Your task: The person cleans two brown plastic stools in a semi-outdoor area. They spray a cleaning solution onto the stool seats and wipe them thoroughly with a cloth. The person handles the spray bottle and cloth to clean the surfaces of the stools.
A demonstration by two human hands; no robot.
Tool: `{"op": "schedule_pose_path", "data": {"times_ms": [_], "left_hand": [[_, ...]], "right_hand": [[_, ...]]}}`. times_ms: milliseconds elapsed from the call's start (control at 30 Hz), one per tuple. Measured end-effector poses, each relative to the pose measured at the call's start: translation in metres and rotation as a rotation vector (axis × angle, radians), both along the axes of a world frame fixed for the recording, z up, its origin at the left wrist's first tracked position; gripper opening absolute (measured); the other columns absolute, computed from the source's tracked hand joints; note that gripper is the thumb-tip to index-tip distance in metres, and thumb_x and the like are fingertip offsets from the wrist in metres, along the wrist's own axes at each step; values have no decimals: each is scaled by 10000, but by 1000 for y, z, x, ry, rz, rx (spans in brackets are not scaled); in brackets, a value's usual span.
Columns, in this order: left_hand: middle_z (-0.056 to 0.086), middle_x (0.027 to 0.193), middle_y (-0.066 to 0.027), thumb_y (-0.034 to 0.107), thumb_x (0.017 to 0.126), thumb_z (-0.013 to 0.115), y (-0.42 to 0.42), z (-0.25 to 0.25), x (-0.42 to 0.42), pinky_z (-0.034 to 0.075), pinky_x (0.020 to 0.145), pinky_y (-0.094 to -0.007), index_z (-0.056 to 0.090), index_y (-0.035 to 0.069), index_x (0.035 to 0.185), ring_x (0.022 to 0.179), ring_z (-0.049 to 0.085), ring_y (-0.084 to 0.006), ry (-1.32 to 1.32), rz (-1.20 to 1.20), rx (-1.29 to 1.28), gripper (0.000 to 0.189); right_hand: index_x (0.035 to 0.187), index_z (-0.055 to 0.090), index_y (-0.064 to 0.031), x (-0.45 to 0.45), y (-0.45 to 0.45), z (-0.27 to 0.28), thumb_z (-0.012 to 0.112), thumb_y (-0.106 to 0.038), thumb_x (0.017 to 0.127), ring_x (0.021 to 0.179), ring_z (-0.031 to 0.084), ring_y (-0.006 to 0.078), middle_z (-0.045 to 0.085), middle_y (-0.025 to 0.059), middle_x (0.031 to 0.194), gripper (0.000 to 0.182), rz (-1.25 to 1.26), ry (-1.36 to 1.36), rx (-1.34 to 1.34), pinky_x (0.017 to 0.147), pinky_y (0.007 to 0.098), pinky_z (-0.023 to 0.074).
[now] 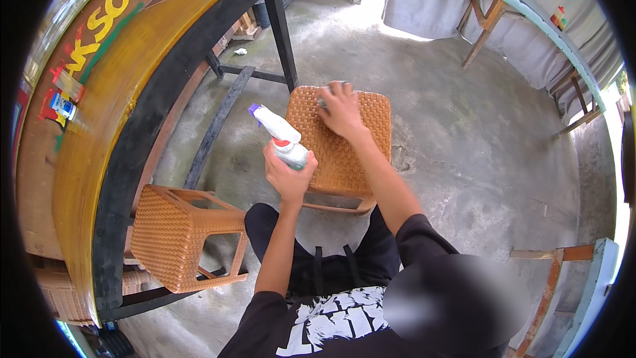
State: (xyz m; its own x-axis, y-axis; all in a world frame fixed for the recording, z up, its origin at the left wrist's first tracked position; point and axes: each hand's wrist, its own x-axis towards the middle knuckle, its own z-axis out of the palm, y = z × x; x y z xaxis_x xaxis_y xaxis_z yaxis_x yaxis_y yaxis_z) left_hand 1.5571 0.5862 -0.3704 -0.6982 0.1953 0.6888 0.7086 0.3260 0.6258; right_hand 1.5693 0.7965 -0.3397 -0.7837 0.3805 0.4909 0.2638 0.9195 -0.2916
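Observation:
Before me stands a brown woven-pattern plastic stool point(343, 159), its seat facing up. My left hand point(289, 171) grips a white spray bottle point(293, 153) with a red collar and a purple-tipped trigger head, held at the seat's left edge and pointing up and left. On the far part of the seat lies my right hand point(342, 112), its fingers curled over a small greyish thing point(322, 103), perhaps a cloth, mostly hidden under them. The fingers are slightly blurred.
A second woven-pattern stool point(164, 238) lies tipped on its side at the left, by a long wooden table point(119, 109) with black legs. Condiment containers point(63, 105) stand on the table. Pale blue benches point(546, 20) line the right, near a grey curtain point(427, 0). The floor is concrete.

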Motion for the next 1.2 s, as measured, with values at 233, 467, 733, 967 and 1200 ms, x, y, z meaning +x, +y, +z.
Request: {"op": "schedule_pose_path", "data": {"times_ms": [233,467,733,967,1200], "left_hand": [[658,1085,-240,298,723,883,0,1,2,545,834,-497,460,-63,1381,945,678,-432,-27,1,21,861],[655,1095,-235,282,738,878,1,-5,3,546,839,-493,449,-60,1394,957,681,-419,-15,13,24,856],[595,1139,-232,305,719,867,-2,-2,2,536,829,-519,458,-44,1359,979,648,-436,-106,-40,44,836],[593,1147,-234,316,721,871,6,2,2,535,818,-525,462,-46,1355,979,648,-439,-11,-40,31,837],[598,1156,-229,326,710,874,-1,2,2,533,831,-521,478,-34,1352,990,648,-439,0,-20,47,835]], "right_hand": [[1234,611,-184,49,-68,-1,773,-138,811,1262,496,380,540,114,1324,455,343,121,-154,1042,515,451],[1130,643,-174,171,-71,17,772,-115,774,1196,538,374,566,93,1288,383,213,7,-220,1016,505,458],[1117,651,-169,164,-40,8,769,-88,777,1188,540,384,570,112,1282,369,119,81,-132,998,506,461],[1150,647,-153,99,21,4,758,-125,798,1185,535,373,572,127,1285,370,-127,85,3,942,495,457],[1124,667,-165,155,-91,12,780,-136,764,1203,545,376,579,109,1268,379,193,38,-95,981,503,474]]}}
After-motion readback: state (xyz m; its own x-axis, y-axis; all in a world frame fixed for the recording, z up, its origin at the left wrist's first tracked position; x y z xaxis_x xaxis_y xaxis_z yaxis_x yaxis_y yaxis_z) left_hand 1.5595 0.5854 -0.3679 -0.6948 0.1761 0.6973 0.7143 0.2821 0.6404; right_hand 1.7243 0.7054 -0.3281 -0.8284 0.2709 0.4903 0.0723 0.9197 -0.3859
